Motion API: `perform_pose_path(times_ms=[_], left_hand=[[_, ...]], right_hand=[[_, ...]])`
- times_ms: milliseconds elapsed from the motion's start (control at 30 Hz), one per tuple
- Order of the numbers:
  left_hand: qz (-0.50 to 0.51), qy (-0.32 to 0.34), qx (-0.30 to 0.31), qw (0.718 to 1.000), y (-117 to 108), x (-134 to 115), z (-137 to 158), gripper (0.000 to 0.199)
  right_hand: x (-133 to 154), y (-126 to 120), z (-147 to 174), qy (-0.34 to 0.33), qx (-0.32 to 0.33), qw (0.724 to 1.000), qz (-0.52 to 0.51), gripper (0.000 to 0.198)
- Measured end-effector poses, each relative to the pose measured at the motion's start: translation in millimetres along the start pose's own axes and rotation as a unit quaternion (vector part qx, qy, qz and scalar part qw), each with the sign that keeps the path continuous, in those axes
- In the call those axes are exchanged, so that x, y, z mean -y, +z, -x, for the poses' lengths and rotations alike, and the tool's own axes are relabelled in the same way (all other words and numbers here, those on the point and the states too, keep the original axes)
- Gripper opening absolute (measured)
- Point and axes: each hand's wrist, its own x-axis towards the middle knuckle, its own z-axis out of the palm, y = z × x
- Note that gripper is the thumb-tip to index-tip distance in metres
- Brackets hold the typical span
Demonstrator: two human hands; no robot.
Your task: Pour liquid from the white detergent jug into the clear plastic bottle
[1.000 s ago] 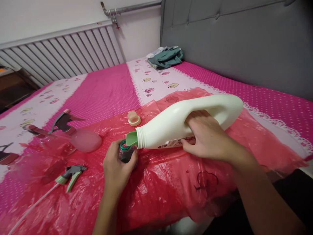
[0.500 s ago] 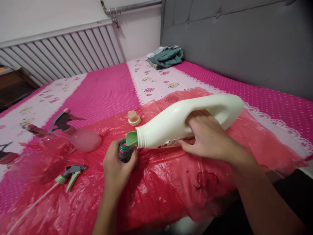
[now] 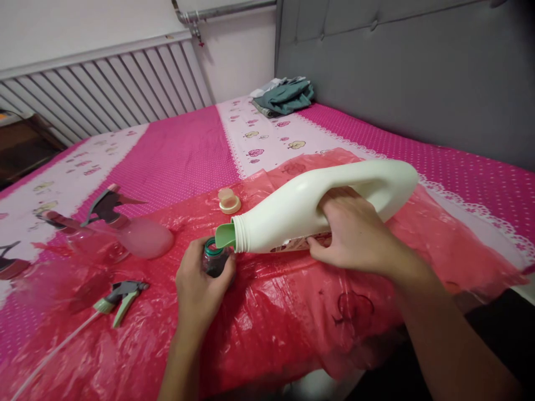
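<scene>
My right hand (image 3: pixel 349 228) grips the handle of a large cream-white jug (image 3: pixel 288 206), which lies tilted on its side with its mouth to the left. A green pouring spout (image 3: pixel 225 236) sticks out of that mouth, over the opening of a small dark clear bottle (image 3: pixel 214 262) with a green threaded neck. Around this bottle are the fingers and thumb of my left hand (image 3: pixel 203 278). Whether liquid is flowing I cannot make out. Just behind the spout a pale cap (image 3: pixel 229 201) rests on the red plastic sheet (image 3: pixel 267 312).
Left of my hands lies a grey-green spray trigger (image 3: pixel 121 298) with a white tube. Beyond it are several pink spray bottles (image 3: pixel 144 236). Folded clothes (image 3: pixel 284 97) sit on the pink bed (image 3: pixel 184 145) by the grey headboard (image 3: pixel 397 72). A radiator (image 3: pixel 108 83) lines the wall.
Almost nothing differs. Both hands, the jug and the small bottle hold practically the same positions, the spout still over the bottle's neck.
</scene>
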Motion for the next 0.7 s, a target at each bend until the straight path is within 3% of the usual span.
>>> perform_pose_path(times_ms=[400, 700], left_hand=[[-0.002, 0.000, -0.001, 1.000, -0.9, -0.2, -0.1, 0.033], [0.005, 0.003, 0.000, 1.000, -0.1, 2.0, 0.0, 0.034]], right_hand=[[-4.7, -6.7, 1.7, -0.041, 0.009, 0.999, -0.011, 0.031], [0.5, -2.3, 1.5, -0.019, -0.005, 1.000, -0.003, 0.037]])
